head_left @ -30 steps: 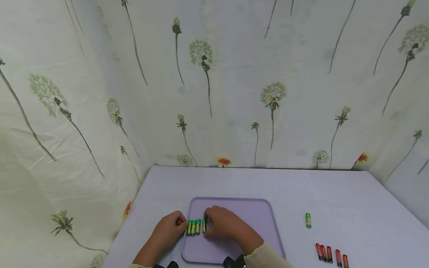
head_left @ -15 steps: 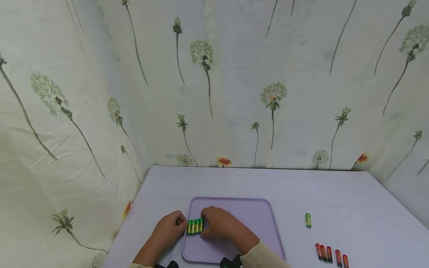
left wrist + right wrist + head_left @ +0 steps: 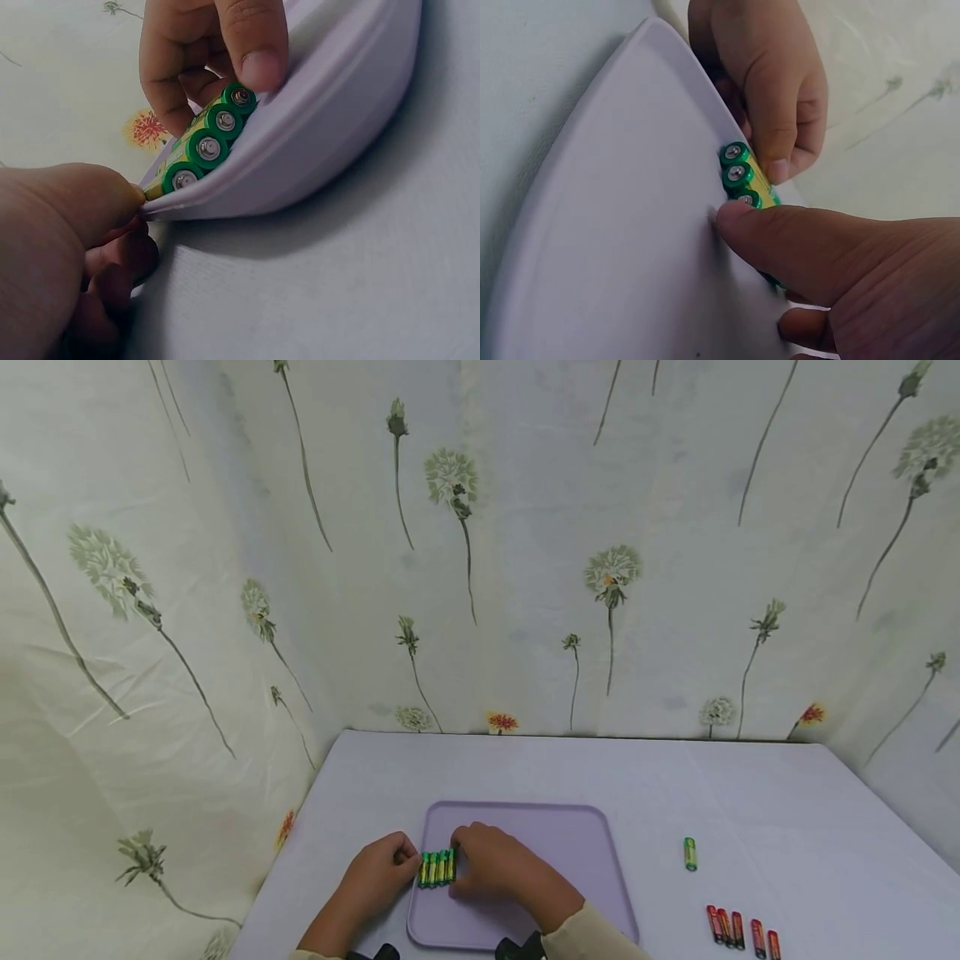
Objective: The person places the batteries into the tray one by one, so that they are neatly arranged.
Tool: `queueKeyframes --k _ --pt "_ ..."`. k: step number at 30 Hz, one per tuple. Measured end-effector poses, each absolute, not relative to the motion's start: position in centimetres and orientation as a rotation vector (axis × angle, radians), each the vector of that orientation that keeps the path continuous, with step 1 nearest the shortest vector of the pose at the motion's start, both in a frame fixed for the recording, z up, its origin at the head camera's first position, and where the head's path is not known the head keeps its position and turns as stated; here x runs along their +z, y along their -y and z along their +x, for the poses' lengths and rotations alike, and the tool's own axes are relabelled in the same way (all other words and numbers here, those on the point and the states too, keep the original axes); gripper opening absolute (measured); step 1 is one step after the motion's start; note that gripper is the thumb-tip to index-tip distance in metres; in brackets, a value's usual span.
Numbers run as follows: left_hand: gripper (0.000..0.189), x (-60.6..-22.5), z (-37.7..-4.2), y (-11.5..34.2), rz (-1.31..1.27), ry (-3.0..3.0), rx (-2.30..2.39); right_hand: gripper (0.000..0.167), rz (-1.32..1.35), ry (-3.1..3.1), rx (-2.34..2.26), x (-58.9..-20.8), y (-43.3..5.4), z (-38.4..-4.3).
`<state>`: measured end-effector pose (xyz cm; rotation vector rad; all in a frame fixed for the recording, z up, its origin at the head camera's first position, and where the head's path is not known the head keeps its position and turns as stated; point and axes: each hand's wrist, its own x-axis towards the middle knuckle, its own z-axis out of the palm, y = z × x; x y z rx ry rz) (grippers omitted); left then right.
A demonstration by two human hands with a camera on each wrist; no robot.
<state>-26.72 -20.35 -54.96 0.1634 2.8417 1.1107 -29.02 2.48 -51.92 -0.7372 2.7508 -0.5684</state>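
A lilac tray lies on the table, with a row of several green-and-yellow batteries side by side along its left edge. My left hand pinches the tray's rim beside the outermost battery; the left wrist view shows the thumb above the rim and curled fingers below. From the other side, my right hand holds the innermost battery by its ends, between thumb and fingers, against its neighbours. The right hand partly hides that battery in the right wrist view.
Right of the tray, one green battery stands apart on the white tablecloth. Several red batteries lie nearer the front right. A flower-printed curtain surrounds the table's back and sides.
My right hand has moved slightly left, bringing its battery across a small gap to join the row. Since half a second ago hardly anything has moved. The left hand stays in place.
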Motion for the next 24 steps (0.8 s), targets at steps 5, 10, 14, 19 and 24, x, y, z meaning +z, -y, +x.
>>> queueKeyframes --k 5,10,14,19,24 --pt "0.014 -54.7 -26.5 20.3 0.171 -2.848 1.114 0.084 -0.743 -2.709 -0.585 -51.8 -3.1 -28.9" --pt "0.014 -54.7 -26.5 20.2 0.163 -2.849 1.109 0.094 -0.729 -2.656 -0.677 -51.4 -4.4 -28.9" --pt "0.013 -54.9 -26.6 20.3 0.134 -2.860 1.085 0.093 -0.726 -2.637 -0.740 -51.1 -5.6 -28.9" --pt "0.013 -55.0 -26.7 20.2 0.136 -2.867 1.079 0.091 -0.728 -2.647 -0.790 -51.3 -7.4 -28.7" --pt "0.013 -55.0 -26.7 20.3 0.150 -2.877 1.072 0.088 -0.691 -2.679 -0.818 -51.1 -9.5 -28.7"
